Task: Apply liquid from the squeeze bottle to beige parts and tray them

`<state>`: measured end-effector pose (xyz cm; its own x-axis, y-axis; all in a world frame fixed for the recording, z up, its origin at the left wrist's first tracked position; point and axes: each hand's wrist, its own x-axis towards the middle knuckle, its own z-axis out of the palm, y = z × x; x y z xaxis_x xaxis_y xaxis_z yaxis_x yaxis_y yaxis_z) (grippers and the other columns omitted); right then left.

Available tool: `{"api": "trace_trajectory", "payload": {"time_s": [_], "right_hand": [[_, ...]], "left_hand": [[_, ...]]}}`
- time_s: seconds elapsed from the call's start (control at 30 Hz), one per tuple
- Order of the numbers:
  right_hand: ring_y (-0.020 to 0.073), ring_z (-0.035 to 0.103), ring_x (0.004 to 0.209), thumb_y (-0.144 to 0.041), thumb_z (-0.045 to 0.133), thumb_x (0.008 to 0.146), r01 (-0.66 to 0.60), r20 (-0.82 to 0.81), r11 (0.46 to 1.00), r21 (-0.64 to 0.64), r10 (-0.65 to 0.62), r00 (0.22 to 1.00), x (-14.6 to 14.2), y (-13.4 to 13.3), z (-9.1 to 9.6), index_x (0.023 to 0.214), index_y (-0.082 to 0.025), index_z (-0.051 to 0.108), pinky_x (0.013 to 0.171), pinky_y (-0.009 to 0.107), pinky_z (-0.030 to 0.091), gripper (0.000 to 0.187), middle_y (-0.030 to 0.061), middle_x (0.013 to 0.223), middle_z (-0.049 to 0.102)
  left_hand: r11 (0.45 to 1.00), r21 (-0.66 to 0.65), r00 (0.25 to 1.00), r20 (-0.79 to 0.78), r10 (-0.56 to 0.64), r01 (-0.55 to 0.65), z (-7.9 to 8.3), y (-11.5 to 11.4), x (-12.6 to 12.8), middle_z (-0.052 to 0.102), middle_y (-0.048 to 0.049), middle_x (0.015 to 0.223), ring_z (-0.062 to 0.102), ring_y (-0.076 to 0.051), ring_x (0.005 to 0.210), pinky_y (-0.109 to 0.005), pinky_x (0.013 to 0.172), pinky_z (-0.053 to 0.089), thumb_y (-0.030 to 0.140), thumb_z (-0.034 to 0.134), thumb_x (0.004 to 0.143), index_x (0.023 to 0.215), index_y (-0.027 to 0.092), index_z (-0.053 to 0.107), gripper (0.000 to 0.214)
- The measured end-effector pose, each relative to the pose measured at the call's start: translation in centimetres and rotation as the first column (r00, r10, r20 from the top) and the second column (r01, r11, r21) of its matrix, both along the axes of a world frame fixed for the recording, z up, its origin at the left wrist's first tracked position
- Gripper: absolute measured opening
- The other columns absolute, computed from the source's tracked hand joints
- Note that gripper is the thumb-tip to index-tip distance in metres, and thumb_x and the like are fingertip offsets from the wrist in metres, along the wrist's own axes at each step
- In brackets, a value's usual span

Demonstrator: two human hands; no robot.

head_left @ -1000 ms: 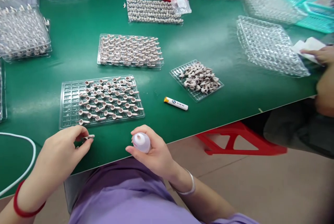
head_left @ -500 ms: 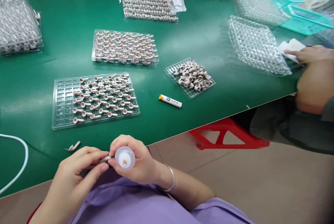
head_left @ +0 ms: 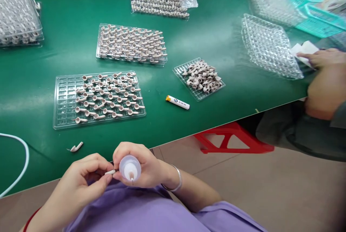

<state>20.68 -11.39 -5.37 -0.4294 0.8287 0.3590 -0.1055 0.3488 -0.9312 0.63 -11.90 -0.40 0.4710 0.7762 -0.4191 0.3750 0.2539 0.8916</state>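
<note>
Head view: green table (head_left: pixel 216 44) bears trays (head_left: pixel 62 99), bottle (head_left: pixel 130 168) held at edge.

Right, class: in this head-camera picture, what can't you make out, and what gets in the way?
Head view, small part: mostly covered by fingertips of the left hand; shape unclear.
Head view, bottle: body hidden inside the right hand; only its nozzle end shows.
Head view, far-right trays: blurred; contents unreadable.
Head view, white sheet: partly under a co-worker's hand; blurred.
</note>
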Motion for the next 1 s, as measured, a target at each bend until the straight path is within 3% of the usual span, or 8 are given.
{"api": "trace_trajectory", "payload": {"time_s": [0.47, 0.57, 0.63, 0.7, 0.77, 0.83, 0.9, 1.0], "right_hand": [[0.0109, 0.058, 0.068, -0.018, 0.072, 0.077, 0.044, -0.091, 0.999, -0.013, -0.045, 0.995, -0.5, -0.2, -0.7, 0.092, -0.019, 0.059, 0.061, 0.022, 0.049, 0.020, 0.0020, 0.083, 0.063], [0.0101, 0.058, 0.067, -0.018, 0.074, 0.078, 0.045, -0.084, 0.999, -0.026, -0.047, 0.995, -0.5, -0.1, -0.5, 0.092, -0.020, 0.058, 0.060, 0.022, 0.048, 0.021, 0.0008, 0.082, 0.062], [0.0096, 0.057, 0.068, -0.023, 0.077, 0.077, 0.069, -0.028, 0.994, -0.087, -0.072, 0.997, -0.2, 0.0, -0.1, 0.097, -0.020, 0.057, 0.061, 0.021, 0.048, 0.029, 0.0001, 0.084, 0.061], [0.0099, 0.057, 0.071, -0.028, 0.080, 0.075, 0.119, 0.089, 0.976, -0.182, -0.104, 0.991, 0.5, 0.1, 0.4, 0.105, -0.021, 0.054, 0.062, 0.021, 0.049, 0.041, 0.0014, 0.093, 0.060], [0.0107, 0.057, 0.076, -0.025, 0.076, 0.077, 0.165, 0.222, 0.958, -0.236, -0.112, 0.969, 1.3, -0.1, 0.7, 0.115, -0.022, 0.048, 0.063, 0.022, 0.050, 0.048, 0.0042, 0.104, 0.058], [0.0112, 0.058, 0.078, -0.018, 0.069, 0.081, 0.196, 0.290, 0.956, -0.218, -0.128, 0.949, 1.8, -0.7, 0.5, 0.123, -0.024, 0.041, 0.064, 0.022, 0.051, 0.051, 0.0055, 0.108, 0.058], [0.0121, 0.061, 0.079, -0.016, 0.066, 0.083, 0.227, 0.276, 0.962, -0.155, -0.178, 0.944, 2.0, -1.4, -0.2, 0.129, -0.025, 0.035, 0.065, 0.023, 0.052, 0.056, 0.0049, 0.107, 0.060], [0.0150, 0.066, 0.084, -0.020, 0.069, 0.084, 0.332, 0.213, 0.943, 0.014, -0.327, 0.921, 1.8, -2.2, -1.2, 0.132, -0.026, 0.035, 0.068, 0.026, 0.056, 0.059, 0.0054, 0.108, 0.063]], "left_hand": [[0.998, -0.045, 0.994, 0.092, 0.053, -0.049, -0.6, -0.5, 0.2, 0.067, -0.0018, 0.080, 0.060, -0.014, 0.070, -0.021, 0.062, 0.049, 0.035, 0.061, 0.089, 0.087, 0.024, 0.073, 0.017], [0.999, 0.033, 0.997, 0.077, 0.018, -0.021, -0.6, -0.5, 0.1, 0.067, -0.0005, 0.080, 0.062, -0.013, 0.069, -0.020, 0.060, 0.051, 0.033, 0.058, 0.091, 0.089, 0.024, 0.071, 0.016], [0.976, 0.216, 1.000, 0.004, 0.023, -0.023, -0.9, -0.6, -0.3, 0.068, 0.0005, 0.083, 0.065, -0.012, 0.071, -0.019, 0.060, 0.052, 0.029, 0.058, 0.092, 0.090, 0.025, 0.069, 0.012], [0.848, 0.530, 0.986, -0.123, 0.111, -0.029, -1.4, -0.9, -0.9, 0.069, -0.0001, 0.089, 0.067, -0.013, 0.079, -0.019, 0.069, 0.054, 0.022, 0.061, 0.090, 0.094, 0.024, 0.068, 0.009], [0.605, 0.795, 0.942, -0.229, 0.244, 0.037, -2.2, -1.2, -1.5, 0.069, -0.0028, 0.097, 0.067, -0.015, 0.090, -0.023, 0.083, 0.053, 0.015, 0.064, 0.088, 0.100, 0.021, 0.068, 0.014], [0.426, 0.893, 0.899, -0.296, 0.324, 0.141, -2.9, -1.5, -1.9, 0.068, -0.0060, 0.101, 0.067, -0.017, 0.095, -0.028, 0.091, 0.050, 0.011, 0.066, 0.086, 0.104, 0.017, 0.068, 0.019], [0.362, 0.911, 0.870, -0.333, 0.363, 0.197, -3.4, -1.7, -1.9, 0.068, -0.0074, 0.098, 0.067, -0.018, 0.090, -0.029, 0.088, 0.050, 0.009, 0.069, 0.084, 0.103, 0.014, 0.068, 0.020], [0.344, 0.915, 0.841, -0.350, 0.413, 0.212, -3.9, -1.9, -1.7, 0.066, -0.0065, 0.089, 0.065, -0.016, 0.080, -0.028, 0.077, 0.051, 0.009, 0.073, 0.080, 0.100, 0.012, 0.069, 0.020]]}}
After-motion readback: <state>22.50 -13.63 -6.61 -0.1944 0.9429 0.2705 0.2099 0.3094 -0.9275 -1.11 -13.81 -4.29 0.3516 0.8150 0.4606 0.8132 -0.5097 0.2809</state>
